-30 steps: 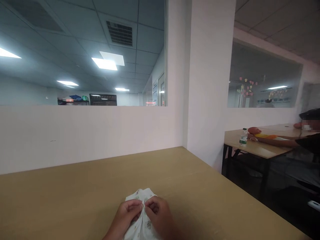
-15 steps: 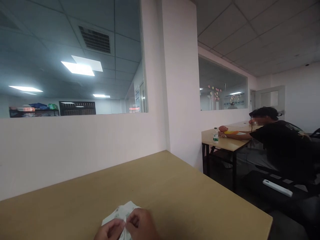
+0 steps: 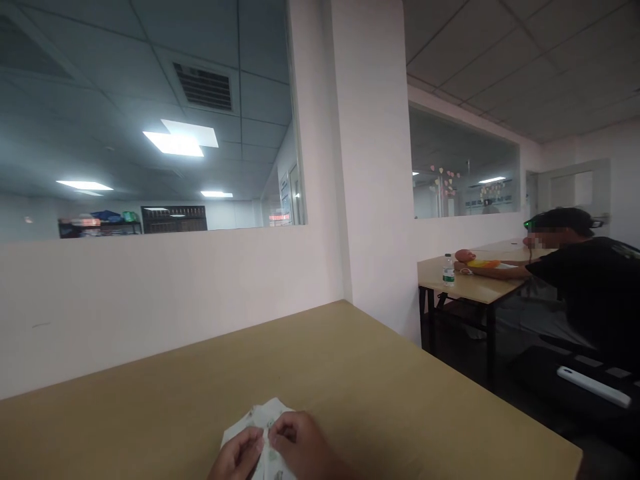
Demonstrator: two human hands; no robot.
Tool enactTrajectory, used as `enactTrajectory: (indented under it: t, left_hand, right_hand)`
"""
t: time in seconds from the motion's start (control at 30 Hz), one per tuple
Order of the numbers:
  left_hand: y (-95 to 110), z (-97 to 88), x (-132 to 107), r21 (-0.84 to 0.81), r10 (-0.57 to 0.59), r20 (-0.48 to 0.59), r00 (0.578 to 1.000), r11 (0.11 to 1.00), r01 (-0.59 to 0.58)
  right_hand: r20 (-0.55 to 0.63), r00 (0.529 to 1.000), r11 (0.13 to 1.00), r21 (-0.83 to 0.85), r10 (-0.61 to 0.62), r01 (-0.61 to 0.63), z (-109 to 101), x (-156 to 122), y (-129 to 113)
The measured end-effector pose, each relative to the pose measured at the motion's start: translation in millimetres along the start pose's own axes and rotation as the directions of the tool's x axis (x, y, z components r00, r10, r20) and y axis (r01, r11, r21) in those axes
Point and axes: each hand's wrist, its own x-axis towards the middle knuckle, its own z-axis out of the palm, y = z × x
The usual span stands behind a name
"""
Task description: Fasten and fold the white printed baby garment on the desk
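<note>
A small white printed cloth (image 3: 260,419) lies at the near edge of a tan wooden table (image 3: 350,387). My left hand (image 3: 237,457) and my right hand (image 3: 303,447) meet over it at the bottom of the view, fingertips pinched together on the fabric. Both hands are closed on the cloth. Their wrists and the cloth's near part are cut off by the frame's lower edge.
A white half-wall with glass above runs behind the table, and a white pillar (image 3: 370,167) stands at its far right corner. To the right, a person in a black shirt (image 3: 590,287) sits at another table (image 3: 475,283) with a water bottle (image 3: 449,269).
The view swung right and then a little back left, bringing the seated person into sight. My hands stay pinched on the cloth throughout.
</note>
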Motion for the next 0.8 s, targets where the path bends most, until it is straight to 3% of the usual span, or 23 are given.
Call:
enactTrajectory:
  t: [0.13, 0.27, 0.43, 0.63, 0.8]
  left_hand:
    - [0.8, 1.6, -3.6, -0.103, -0.082, -0.016, 0.997, 0.991, 0.08]
    - [3.1, 5.3, -7.3, -0.129, -0.05, 0.017, 0.999, 0.99, 0.052]
    - [0.3, 11.4, -5.7, -0.119, -0.024, -0.04, 0.999, 0.993, 0.019]
    - [0.4, 11.8, -8.0, -0.155, -0.018, -0.029, 0.999, 0.988, 0.013]
    - [-7.7, 7.8, -7.0, -0.125, -0.02, -0.051, 0.998, 0.992, 0.013]
  right_hand:
    - [0.048, 0.997, 0.994, -0.091, -0.053, 0.057, 0.7, -2.8, -3.8]
    - [-0.03, 0.998, 0.991, -0.124, -0.063, 0.059, 9.4, -2.3, 2.4]
    - [-0.1, 0.993, 0.997, -0.028, -0.069, 0.066, 16.9, 1.1, 11.7]
    - [-0.104, 0.992, 0.994, 0.073, -0.073, 0.081, 15.0, -3.0, 1.0]
    - [-0.113, 0.993, 0.999, 0.037, -0.014, 0.019, 15.3, -4.5, -5.8]
